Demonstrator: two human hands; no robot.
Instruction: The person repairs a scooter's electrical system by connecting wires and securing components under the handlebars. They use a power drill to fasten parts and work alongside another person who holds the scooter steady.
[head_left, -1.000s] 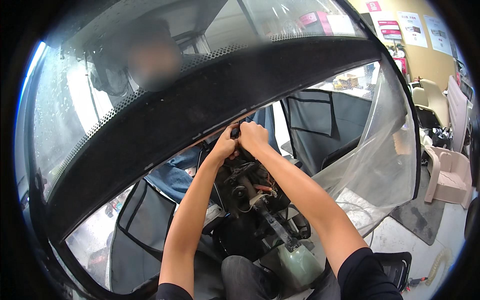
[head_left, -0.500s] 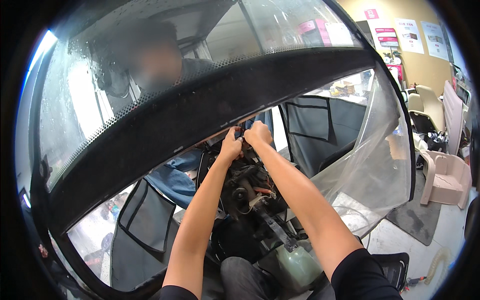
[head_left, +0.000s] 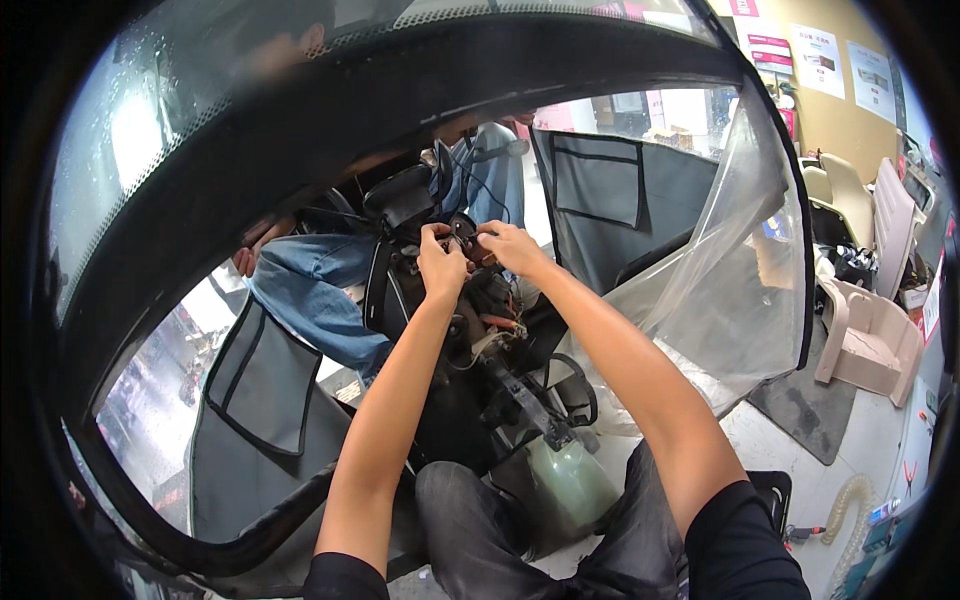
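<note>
My left hand (head_left: pixel 440 258) and my right hand (head_left: pixel 508 248) are close together at the exposed steering column, fingers curled on small dark pieces among cables, too hidden to name. Below them hang wires, an orange-red piece (head_left: pixel 500 322) and a grey metal bar (head_left: pixel 530 400) reaching down to a pale green translucent part (head_left: pixel 560 480). A black padded piece (head_left: pixel 390 195) lies just above my hands. A co-worker in blue jeans (head_left: pixel 310 290) is on the far side of the column, with a hand (head_left: pixel 250 255) at the left under the canopy's band, partly hidden.
A black-edged clear canopy (head_left: pixel 260 95) arches overhead. Grey pocketed side panels (head_left: pixel 250 420) flank the column, with loose clear sheeting (head_left: pixel 700 310) at the right. Beige plastic body parts (head_left: pixel 865 340), a hose (head_left: pixel 850 505) and a grey mat (head_left: pixel 800 410) are further right.
The canopy's black band now sits higher in the picture, showing the black padded piece, more of the co-worker's legs and their hand at left. My hands remain together at the column, slightly higher.
</note>
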